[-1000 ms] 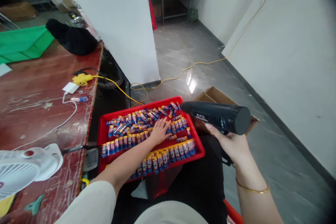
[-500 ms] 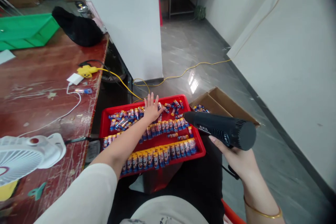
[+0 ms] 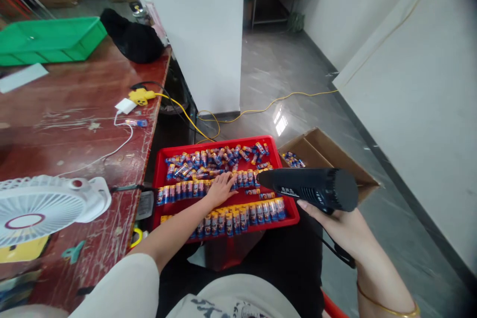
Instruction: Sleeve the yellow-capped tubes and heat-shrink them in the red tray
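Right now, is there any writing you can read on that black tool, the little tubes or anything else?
Heat gun: pale marks on its side, too blurred to read.
Tubes in the red tray: printed wrappers, too small to read.
Fan: a ring at its hub, no text legible.
Nothing here reads clearly.

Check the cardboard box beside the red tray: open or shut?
Open. The cardboard box has its flaps raised, and a few small tubes like those in the red tray show inside it.

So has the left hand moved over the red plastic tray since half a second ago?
Yes: the left hand pulled back from the red plastic tray's far rim toward its middle rows.
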### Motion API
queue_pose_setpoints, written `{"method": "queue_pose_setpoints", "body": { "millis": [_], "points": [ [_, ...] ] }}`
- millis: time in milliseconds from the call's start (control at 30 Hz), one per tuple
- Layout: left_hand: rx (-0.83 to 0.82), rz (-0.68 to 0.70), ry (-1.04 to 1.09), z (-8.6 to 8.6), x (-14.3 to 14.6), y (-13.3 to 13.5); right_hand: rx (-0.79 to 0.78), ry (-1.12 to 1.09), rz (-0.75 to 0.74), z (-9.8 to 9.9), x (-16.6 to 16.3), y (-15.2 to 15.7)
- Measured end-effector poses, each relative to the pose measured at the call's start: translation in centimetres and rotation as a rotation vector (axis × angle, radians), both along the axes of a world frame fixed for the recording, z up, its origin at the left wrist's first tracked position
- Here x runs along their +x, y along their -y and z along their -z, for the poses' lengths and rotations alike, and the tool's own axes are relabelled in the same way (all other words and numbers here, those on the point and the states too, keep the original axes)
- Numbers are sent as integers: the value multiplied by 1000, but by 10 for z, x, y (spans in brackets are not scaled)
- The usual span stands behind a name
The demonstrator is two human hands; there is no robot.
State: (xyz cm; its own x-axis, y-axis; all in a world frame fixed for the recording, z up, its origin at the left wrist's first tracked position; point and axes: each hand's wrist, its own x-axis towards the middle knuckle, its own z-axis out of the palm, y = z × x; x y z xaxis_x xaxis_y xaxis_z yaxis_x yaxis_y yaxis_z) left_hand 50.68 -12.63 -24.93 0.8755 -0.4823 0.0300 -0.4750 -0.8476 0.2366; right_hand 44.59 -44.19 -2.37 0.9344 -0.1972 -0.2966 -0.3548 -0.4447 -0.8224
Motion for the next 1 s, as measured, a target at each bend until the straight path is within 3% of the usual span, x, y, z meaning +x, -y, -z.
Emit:
{"method": "queue_pose_setpoints", "body": {
  "millis": [100, 200, 300, 400, 500, 567, 667, 767, 900, 1000],
  "points": [
    [-16, -26, 18, -9, 16, -3, -10, 6, -13, -1, 2, -3],
    [-27, -110, 48, -19, 52, -11, -75, 31, -18, 1, 4, -1],
    [-19, -232, 62, -26, 93, -28, -115, 67, -37, 2, 5, -1],
    [-15, -357, 92, -33, 113, -51, -92, 96, -50, 1, 4, -2],
    [-34, -460, 160, -42, 100, -72, -83, 112, -46, 4, 1, -4],
    [-56, -422, 179, -47, 73, -83, -75, 97, -55, 7, 0, -7],
    [-62, -186, 114, -50, 20, -93, -5, 101, -99, 7, 6, -24],
    [-41, 54, 10, -41, -21, -99, 70, 190, -128, -3, 21, -55],
    [-13, 175, -46, -22, -28, -103, 140, 301, -161, -24, 34, -87],
    [3, 188, -55, -11, -17, -102, 141, 304, -151, -32, 29, -88]
  ]
}}
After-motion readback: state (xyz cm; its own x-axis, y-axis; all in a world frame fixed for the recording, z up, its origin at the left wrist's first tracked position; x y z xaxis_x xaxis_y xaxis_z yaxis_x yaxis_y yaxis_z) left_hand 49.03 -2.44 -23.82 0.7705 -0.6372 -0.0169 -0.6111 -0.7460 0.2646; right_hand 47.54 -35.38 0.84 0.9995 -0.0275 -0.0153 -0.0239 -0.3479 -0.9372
